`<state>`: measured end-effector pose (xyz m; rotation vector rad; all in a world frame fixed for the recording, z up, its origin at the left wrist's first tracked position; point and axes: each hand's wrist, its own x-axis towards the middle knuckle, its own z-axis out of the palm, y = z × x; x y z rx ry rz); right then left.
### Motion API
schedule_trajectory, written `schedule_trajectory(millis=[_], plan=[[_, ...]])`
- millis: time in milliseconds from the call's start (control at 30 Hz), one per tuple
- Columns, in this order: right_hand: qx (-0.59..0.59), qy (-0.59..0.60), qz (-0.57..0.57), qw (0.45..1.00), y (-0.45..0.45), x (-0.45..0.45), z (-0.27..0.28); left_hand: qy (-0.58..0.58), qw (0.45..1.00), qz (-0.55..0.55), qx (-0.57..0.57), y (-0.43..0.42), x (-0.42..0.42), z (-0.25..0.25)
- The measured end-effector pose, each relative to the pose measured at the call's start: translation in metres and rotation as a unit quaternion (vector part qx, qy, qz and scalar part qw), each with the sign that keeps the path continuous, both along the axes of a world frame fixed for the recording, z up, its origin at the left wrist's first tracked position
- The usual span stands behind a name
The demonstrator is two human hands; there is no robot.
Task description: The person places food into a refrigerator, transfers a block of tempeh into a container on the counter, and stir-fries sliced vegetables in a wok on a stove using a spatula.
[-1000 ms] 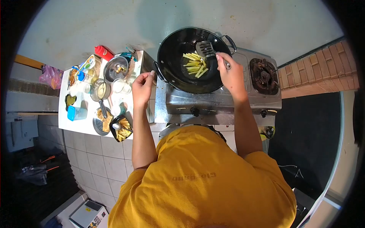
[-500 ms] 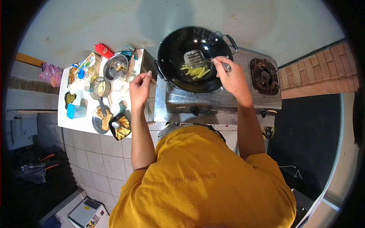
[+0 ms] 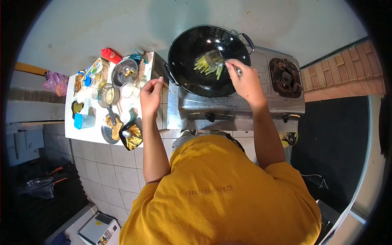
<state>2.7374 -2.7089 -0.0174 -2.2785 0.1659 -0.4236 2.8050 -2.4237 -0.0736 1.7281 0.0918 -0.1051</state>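
Note:
My right hand [image 3: 246,85] is closed around the handle of a slotted spatula [image 3: 213,59], its blade down in the black wok [image 3: 185,47]. Under and beside the blade lie pale green vegetable strips [image 3: 201,63], partly hidden and blurred by it. My left hand [image 3: 150,98] hovers left of the wok, beside its left handle [image 3: 168,72] and apart from it. Its fingers are curled in with the thumb pointing up, and nothing shows in them. The wok sits on the left burner of a steel gas stove [image 3: 241,105].
At the left, a white table [image 3: 92,132] carries a steel bowl [image 3: 118,77], a strainer [image 3: 103,98], a red bottle [image 3: 109,54], a blue-lidded container [image 3: 83,121], a plate of browned food [image 3: 107,132] and a black tray of fries [image 3: 132,141]. A bare burner [image 3: 286,77] is at the right.
The spatula blade has turned and swept through the vegetable strips, which now lie more spread out. My right hand shifted slightly with it. My left hand has stayed nearly still.

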Motion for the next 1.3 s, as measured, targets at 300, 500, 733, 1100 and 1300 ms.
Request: schedule_trajectory(millis=[300,500,733,1100,1300], plan=[[-0.001,-0.042,-0.006,0.999,-0.002,0.004,-0.005,0.003,1.000,0.001,0.005,-0.002,-0.004,0.001],[0.014,-0.068,0.053,0.996,0.002,0.004,-0.005,0.011,1.000,-0.001,0.005,-0.004,-0.004,0.002],[0.014,-0.090,0.058,0.994,0.006,0.010,-0.010,0.013,1.000,0.002,-0.006,-0.001,-0.001,-0.005],[0.032,-0.073,0.064,0.995,0.017,0.003,-0.007,0.011,1.000,0.006,-0.004,-0.001,0.002,-0.002],[-0.039,-0.138,-0.031,0.989,-0.001,0.016,-0.011,0.002,1.000,0.010,-0.017,-0.001,0.004,-0.002]])
